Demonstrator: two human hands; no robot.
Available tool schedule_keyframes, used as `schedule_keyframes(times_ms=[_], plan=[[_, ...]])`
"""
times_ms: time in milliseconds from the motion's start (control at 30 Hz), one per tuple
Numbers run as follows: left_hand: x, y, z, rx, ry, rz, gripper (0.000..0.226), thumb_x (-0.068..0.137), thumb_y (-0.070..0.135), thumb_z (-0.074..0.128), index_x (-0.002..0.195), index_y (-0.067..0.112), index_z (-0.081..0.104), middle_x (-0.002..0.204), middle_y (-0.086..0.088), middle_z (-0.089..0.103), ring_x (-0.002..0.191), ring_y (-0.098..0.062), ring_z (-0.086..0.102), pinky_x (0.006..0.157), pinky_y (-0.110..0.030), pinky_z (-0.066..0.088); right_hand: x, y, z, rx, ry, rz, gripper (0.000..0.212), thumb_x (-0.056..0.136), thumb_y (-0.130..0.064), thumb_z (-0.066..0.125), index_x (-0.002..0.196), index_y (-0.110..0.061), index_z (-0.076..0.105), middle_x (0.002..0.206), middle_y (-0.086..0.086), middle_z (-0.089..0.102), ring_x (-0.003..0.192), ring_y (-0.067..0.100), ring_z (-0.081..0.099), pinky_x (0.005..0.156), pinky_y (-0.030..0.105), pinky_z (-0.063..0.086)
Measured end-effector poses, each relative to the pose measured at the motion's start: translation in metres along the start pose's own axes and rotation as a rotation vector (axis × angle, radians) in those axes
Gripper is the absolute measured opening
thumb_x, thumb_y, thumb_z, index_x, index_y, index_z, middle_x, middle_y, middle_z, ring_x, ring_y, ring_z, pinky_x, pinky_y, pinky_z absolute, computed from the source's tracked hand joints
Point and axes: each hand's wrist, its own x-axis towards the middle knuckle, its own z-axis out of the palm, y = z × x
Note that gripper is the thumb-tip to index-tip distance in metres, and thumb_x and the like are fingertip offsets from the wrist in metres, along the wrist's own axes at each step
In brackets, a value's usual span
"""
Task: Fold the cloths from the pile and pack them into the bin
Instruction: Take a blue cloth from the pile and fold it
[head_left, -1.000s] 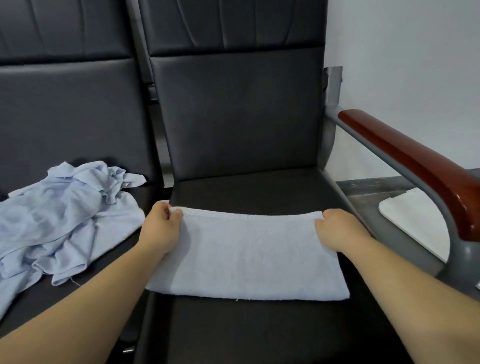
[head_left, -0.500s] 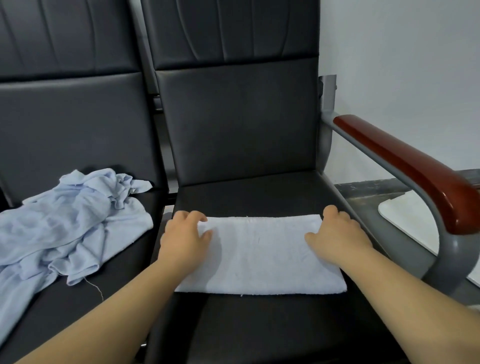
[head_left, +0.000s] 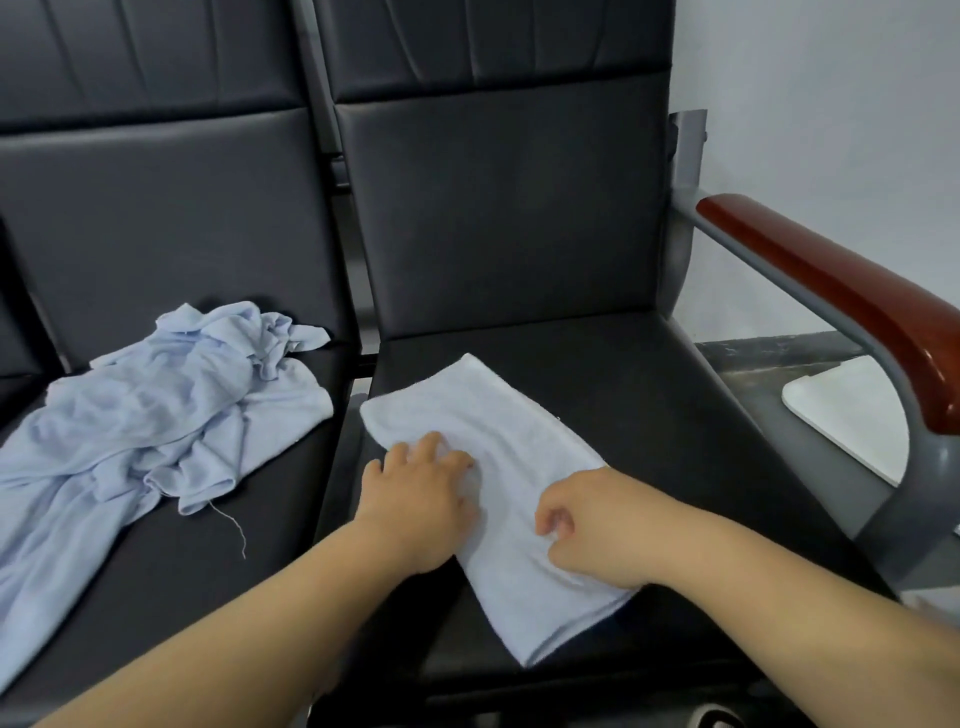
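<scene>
A folded pale blue-white towel (head_left: 498, 447) lies at a slant on the right-hand black seat (head_left: 649, 395), one end far left, the other at the seat's front edge. My left hand (head_left: 421, 499) lies flat on its left side with the fingers spread. My right hand (head_left: 597, 525) rests on the towel's near right part with the fingers curled onto the cloth. A crumpled pile of light blue cloths (head_left: 156, 415) covers the left seat. No bin can be made out for certain.
A grey metal armrest with a red-brown wooden top (head_left: 841, 306) borders the right seat. Beyond it, low on the floor, is a white flat object (head_left: 852, 421). The black backrests (head_left: 498, 208) stand behind, with a grey wall to the right.
The towel has turned from lying square across the seat to lying at a slant. Both hands moved from its far corners toward its near middle, close together.
</scene>
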Motion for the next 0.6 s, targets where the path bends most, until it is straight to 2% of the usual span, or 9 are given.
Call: schedule_keyframes(times_ms=[67,100,167,233,333,400,467,533,600], plan=[[-0.003,-0.007,0.003,-0.034,-0.011,-0.064,0.045,0.098,0.047,0.04,0.142,0.04,0.042,0.154,0.001,0.026,0.127,-0.032,0.039,0.104,-0.045,0.037,0.002,-0.004,0.003,0.011,0.004,-0.06,0.022,0.092,-0.028,0.059,0.111,-0.037,0.067,0.091,-0.022,0.052,0.085,0.0,0.051,0.085,0.023,0.048],[-0.007,-0.009,0.004,-0.138,-0.011,-0.069,0.043,0.098,0.043,0.044,0.141,0.039,0.045,0.152,0.002,0.027,0.126,-0.032,0.042,0.104,-0.044,0.039,0.003,-0.004,0.003,0.01,0.011,-0.075,0.018,0.092,-0.027,0.061,0.106,-0.035,0.066,0.09,-0.021,0.054,0.083,-0.001,0.051,0.082,0.022,0.048],[-0.018,-0.007,0.003,-0.491,-0.028,-0.029,0.037,0.097,0.032,0.05,0.133,0.036,0.051,0.144,0.01,0.034,0.124,-0.023,0.047,0.104,-0.034,0.042,0.004,-0.001,0.002,0.014,0.016,-0.088,0.01,0.091,-0.027,0.064,0.099,-0.033,0.064,0.092,-0.018,0.056,0.084,0.001,0.053,0.079,0.022,0.048],[-0.035,-0.001,0.001,-0.818,-0.118,0.021,0.036,0.092,0.021,0.057,0.124,0.037,0.055,0.135,0.015,0.043,0.117,-0.009,0.05,0.094,-0.02,0.042,0.005,0.002,0.0,0.044,-0.012,-0.083,0.01,0.089,-0.029,0.067,0.096,-0.033,0.062,0.094,-0.016,0.058,0.086,0.004,0.055,0.075,0.021,0.047],[-0.057,0.007,-0.001,-1.125,-0.315,0.089,0.051,0.069,0.01,0.056,0.114,0.033,0.063,0.112,0.012,0.063,0.091,-0.006,0.06,0.076,-0.017,0.045,0.006,0.003,-0.004,0.066,-0.072,-0.063,0.02,0.086,-0.035,0.074,0.102,-0.035,0.062,0.1,-0.015,0.06,0.092,0.005,0.058,0.082,0.025,0.052],[-0.067,0.007,-0.001,-1.111,-0.367,0.146,0.057,0.067,0.001,0.05,0.114,0.03,0.063,0.087,0.018,0.065,0.062,-0.004,0.054,0.058,-0.015,0.042,0.004,0.002,-0.007,0.063,-0.142,-0.058,0.035,0.082,-0.043,0.078,0.111,-0.038,0.059,0.11,-0.018,0.058,0.099,0.004,0.059,0.09,0.027,0.052],[-0.072,0.007,-0.002,-0.97,-0.302,0.152,0.053,0.074,-0.007,0.052,0.111,0.03,0.064,0.069,0.02,0.063,0.049,-0.002,0.048,0.05,-0.014,0.038,-0.002,0.0,-0.008,0.062,-0.213,-0.064,0.056,0.076,-0.054,0.081,0.123,-0.041,0.053,0.12,-0.021,0.053,0.104,0.003,0.057,0.094,0.026,0.05],[-0.076,0.011,-0.005,-0.767,-0.154,0.158,0.04,0.082,-0.001,0.062,0.099,0.034,0.068,0.068,0.017,0.065,0.055,-0.003,0.056,0.057,-0.013,0.043,-0.007,-0.003,-0.004,0.025,-0.232,-0.069,0.078,0.069,-0.063,0.083,0.133,-0.043,0.044,0.128,-0.021,0.046,0.111,0.005,0.055,0.099,0.03,0.049],[-0.078,0.013,-0.008,-0.744,-0.038,0.139,0.023,0.087,0.01,0.067,0.086,0.032,0.068,0.072,0.018,0.067,0.064,-0.001,0.06,0.064,-0.014,0.046,-0.011,-0.006,0.005,-0.03,-0.194,-0.071,0.085,0.067,-0.065,0.082,0.136,-0.042,0.04,0.128,-0.019,0.042,0.113,0.009,0.054,0.099,0.034,0.051]])
